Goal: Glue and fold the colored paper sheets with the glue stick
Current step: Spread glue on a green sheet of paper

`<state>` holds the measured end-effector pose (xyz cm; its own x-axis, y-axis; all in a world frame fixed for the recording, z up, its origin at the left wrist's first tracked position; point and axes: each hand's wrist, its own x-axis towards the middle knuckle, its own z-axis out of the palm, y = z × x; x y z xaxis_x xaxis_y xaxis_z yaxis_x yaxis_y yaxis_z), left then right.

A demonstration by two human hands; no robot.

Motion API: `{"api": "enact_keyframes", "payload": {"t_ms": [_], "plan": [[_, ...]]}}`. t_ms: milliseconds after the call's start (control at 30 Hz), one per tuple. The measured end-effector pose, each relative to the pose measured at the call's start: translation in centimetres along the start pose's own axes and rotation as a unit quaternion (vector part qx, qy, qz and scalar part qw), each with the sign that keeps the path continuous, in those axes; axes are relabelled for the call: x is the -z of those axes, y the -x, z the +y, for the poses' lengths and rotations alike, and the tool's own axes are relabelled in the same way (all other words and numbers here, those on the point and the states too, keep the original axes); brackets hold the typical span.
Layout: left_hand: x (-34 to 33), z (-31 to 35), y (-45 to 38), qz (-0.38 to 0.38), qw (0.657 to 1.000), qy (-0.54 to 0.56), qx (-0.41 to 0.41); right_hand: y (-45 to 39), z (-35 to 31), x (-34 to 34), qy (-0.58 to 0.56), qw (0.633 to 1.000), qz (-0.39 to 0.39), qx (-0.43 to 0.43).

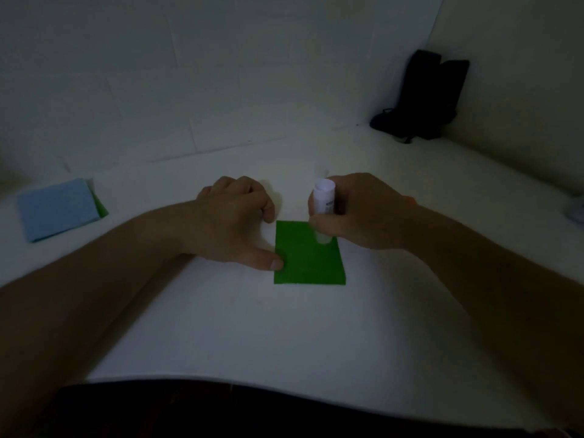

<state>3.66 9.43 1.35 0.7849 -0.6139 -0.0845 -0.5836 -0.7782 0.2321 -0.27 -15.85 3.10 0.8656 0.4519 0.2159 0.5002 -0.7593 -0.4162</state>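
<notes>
Your white bench [284, 327] sits in a dim, pale-walled corner. Your right hand [357, 213] has its grip around the glue stick [324, 200], tip on the green paper sheet [308, 257]; your left hand [234, 222] pins that sheet's left edge with the thumb. Far left of the grip lies a blue paper stack [57, 208]; beyond it to the right, a dark object, perhaps a bag [423, 96].

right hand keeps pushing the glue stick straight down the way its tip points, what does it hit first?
The green paper sheet: the glue stick in the right hand points down at its far right part and looks on or just above it.
</notes>
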Motion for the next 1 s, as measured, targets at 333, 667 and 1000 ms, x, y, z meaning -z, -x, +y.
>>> {"api": "enact_keyframes", "payload": {"t_ms": [333, 667, 1000], "plan": [[-0.2, 0.0, -0.1, 0.008, 1.000, -0.014, -0.003, -0.7, -1.5, -2.9, -0.089, 0.992, 0.085, 0.001], [-0.3, 0.2, 0.2, 0.022, 1.000, 0.004, -0.009, 1.0, -0.3, -1.0, -0.062, 0.997, 0.036, -0.027], [-0.1, 0.2, 0.1, 0.009, 1.000, -0.005, -0.003, 1.2, 0.6, -0.7, -0.046, 0.987, 0.145, -0.043]]}}
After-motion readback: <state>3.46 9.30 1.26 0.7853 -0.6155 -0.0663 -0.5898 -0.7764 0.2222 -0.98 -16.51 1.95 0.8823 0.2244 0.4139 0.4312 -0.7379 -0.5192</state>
